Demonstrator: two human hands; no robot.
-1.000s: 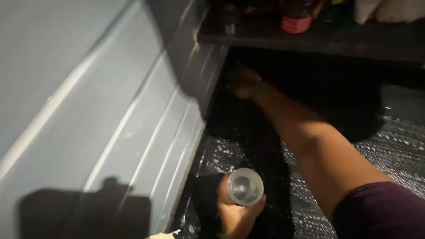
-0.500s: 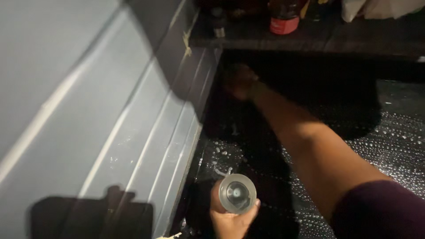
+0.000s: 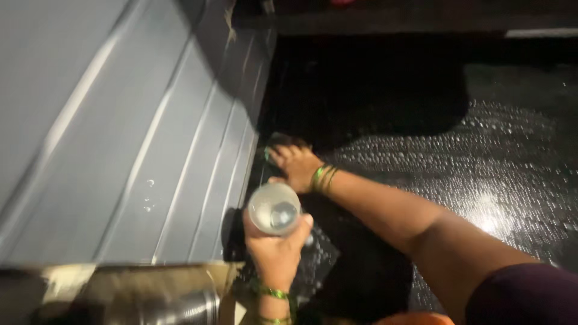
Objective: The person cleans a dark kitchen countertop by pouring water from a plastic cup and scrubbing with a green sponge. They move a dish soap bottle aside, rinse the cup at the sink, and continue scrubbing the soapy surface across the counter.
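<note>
My left hand [image 3: 274,250] is shut on a clear drinking glass [image 3: 274,209], held upright and seen from above, close to the grey panelled wall. My right hand [image 3: 295,165] reaches across the dark wet floor and rests palm down beside the foot of that wall, with its fingers over a small dark thing that I cannot make out. Green bangles [image 3: 322,179] sit on my right wrist, and similar ones on my left wrist [image 3: 271,293].
A grey panelled wall [image 3: 150,138] slopes along the left. The black pebbled floor [image 3: 500,162] is wet and shiny. A dark shelf edge [image 3: 421,21] runs along the top. A metal object [image 3: 180,307] lies at the bottom left.
My right hand has drawn back from the far dark area to the spot near the wall. The glass in my left hand has come up closer. The view has tilted downward.
</note>
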